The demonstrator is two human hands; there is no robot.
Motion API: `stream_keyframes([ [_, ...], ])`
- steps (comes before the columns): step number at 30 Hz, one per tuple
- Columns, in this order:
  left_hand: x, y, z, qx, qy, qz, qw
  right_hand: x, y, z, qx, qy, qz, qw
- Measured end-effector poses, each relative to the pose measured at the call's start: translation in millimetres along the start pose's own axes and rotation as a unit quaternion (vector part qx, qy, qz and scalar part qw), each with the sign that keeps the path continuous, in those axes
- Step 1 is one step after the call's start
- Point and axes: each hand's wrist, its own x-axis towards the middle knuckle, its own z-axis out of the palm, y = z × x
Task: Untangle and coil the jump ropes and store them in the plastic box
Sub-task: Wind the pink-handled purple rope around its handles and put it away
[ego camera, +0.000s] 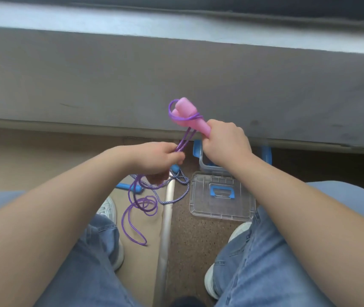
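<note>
The purple rope (137, 218) dangles mid-frame. The right hand (225, 140) has its grip clamped round the pink handles (187, 111), and the left hand (154, 159) has its grip pinched on two strands. The plastic box (207, 166) is mostly hidden behind the right wrist, and the blue-handled rope (183, 193) is half covered by the left hand.

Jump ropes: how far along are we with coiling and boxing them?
Done: the plastic box stands open, its lid on the floor. In hand: the right hand grips the pink handles, a few purple rope turns around them; the left hand holds the strands, slack hanging in loops. Left: the blue-handled rope lies uncoiled on the floor; the box's inside is mostly hidden.
</note>
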Motion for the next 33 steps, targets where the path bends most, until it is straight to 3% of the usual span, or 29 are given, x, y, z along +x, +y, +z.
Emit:
stream_keyframes([
  [2,1,-2,0,0.227,0.064,0.060,0.970,-5,1,3,-0.068,-0.065,0.010,0.996],
  [4,3,-1,-1,0.377,0.159,0.152,0.900,-11,-2,8,-0.111,-0.133,0.000,0.985],
  [6,2,3,-4,0.444,0.219,0.200,0.846,-16,-9,11,-0.131,-0.169,-0.029,0.976],
  [8,2,4,-15,0.453,0.266,0.187,0.830,-20,-15,11,-0.130,-0.187,-0.075,0.971],
  [13,2,-5,-29,0.371,0.323,0.137,0.860,-27,-22,1,-0.104,-0.229,-0.216,0.943],
  [17,7,-8,-27,0.200,0.260,0.100,0.939,-29,-23,-7,-0.010,-0.199,-0.270,0.942],
  [21,9,-19,-28,-0.038,0.209,0.092,0.973,-29,-20,-14,0.186,-0.147,-0.223,0.946],
  [23,11,-20,-19,-0.067,0.178,0.128,0.973,-26,-20,-14,0.238,-0.098,-0.189,0.948],
  [27,14,-11,6,-0.149,0.148,0.100,0.973,-11,-15,-13,0.295,-0.018,-0.045,0.954],
  [29,11,-8,17,-0.119,0.096,0.093,0.984,-3,-8,-14,0.298,-0.010,0.028,0.954],
  [31,5,-2,25,-0.003,0.078,0.114,0.990,2,0,-13,0.157,-0.019,0.024,0.987],
  [33,4,2,25,0.166,0.104,0.170,0.966,-1,1,-10,0.007,-0.043,-0.007,0.999],
])
